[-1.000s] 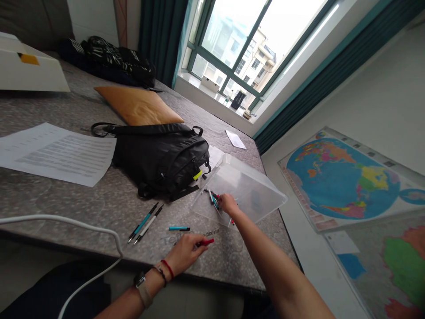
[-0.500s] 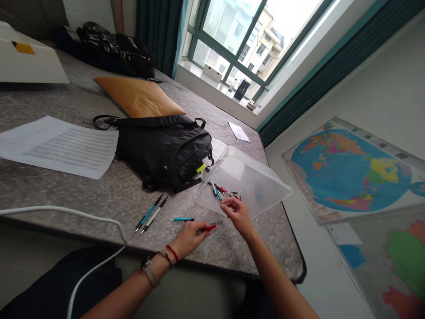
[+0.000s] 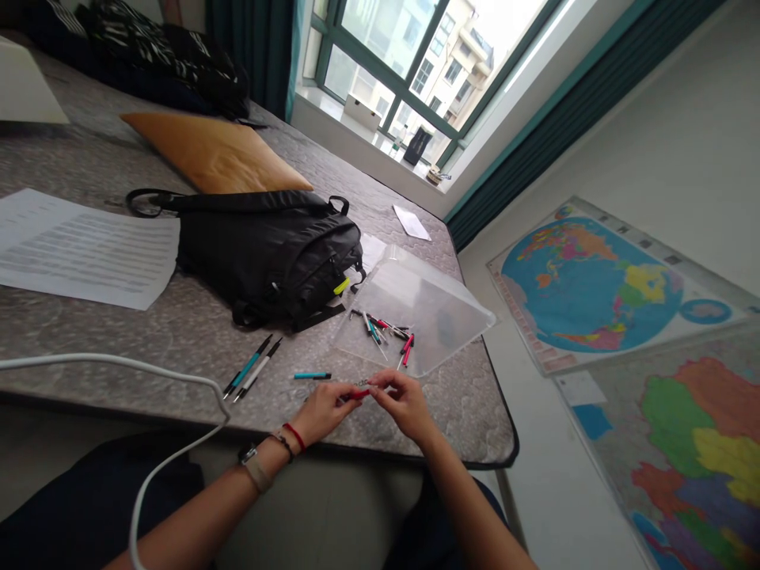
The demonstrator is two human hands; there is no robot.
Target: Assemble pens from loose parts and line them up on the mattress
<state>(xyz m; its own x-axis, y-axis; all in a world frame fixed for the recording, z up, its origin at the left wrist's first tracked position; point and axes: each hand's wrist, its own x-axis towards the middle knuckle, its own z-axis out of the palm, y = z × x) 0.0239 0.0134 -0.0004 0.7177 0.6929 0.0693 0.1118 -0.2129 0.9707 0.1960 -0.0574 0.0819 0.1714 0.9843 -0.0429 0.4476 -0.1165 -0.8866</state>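
My left hand (image 3: 326,409) pinches a red pen barrel (image 3: 359,393) above the near edge of the mattress-like surface. My right hand (image 3: 402,402) meets it at the barrel's other end, thumb and fingers closed together; a small part between the fingertips is too tiny to make out. Just beyond my hands lies a short teal pen barrel (image 3: 312,375). Further left, a teal pen (image 3: 252,366) and a white pen (image 3: 259,370) rest side by side. A clear plastic box (image 3: 442,317) holds several loose red, white, black and teal pen parts (image 3: 380,324).
A black backpack (image 3: 267,261) sits behind the pens, with a brown padded envelope (image 3: 219,154) beyond it. Printed paper (image 3: 89,253) lies at left. A white cable (image 3: 119,361) crosses the near left edge. World map (image 3: 587,277) on the right wall.
My right hand has come down from the box's near edge to meet my left hand at the red barrel. The whole view has shifted slightly.
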